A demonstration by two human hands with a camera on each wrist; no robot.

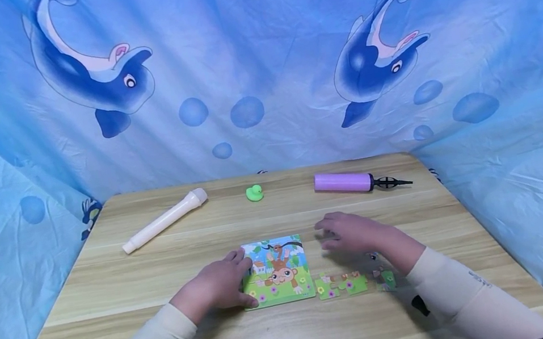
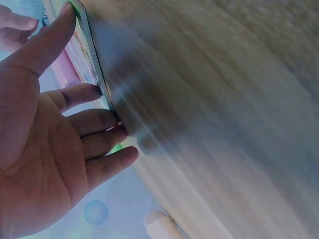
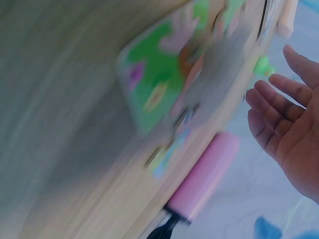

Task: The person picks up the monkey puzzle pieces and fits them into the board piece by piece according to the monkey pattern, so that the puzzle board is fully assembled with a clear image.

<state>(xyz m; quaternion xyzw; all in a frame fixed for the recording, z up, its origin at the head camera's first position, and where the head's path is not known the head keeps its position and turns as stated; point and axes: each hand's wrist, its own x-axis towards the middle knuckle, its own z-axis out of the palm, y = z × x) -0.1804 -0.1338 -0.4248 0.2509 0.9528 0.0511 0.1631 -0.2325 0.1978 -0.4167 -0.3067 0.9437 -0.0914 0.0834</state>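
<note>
A square monkey jigsaw puzzle (image 1: 279,274) lies flat near the middle of the table. My left hand (image 1: 221,282) rests along its left edge, fingers loosely extended; the left wrist view shows the thumb and fingertips against the thin board edge (image 2: 94,57). Right of the puzzle, joined loose pieces (image 1: 340,285) with green grass and flowers lie on the tabletop. Another piece group (image 1: 385,280) lies farther right, partly hidden by my right forearm. Over the table beyond these pieces, my right hand (image 1: 354,232) has relaxed, slightly bent fingers and holds nothing.
Along the back of the wooden table (image 1: 186,266) lie a white stick-shaped tube (image 1: 165,221), a small green duck (image 1: 254,193) and a purple hand pump (image 1: 342,182) with a black nozzle. A blue dolphin-print curtain (image 1: 258,68) surrounds the table's back and sides.
</note>
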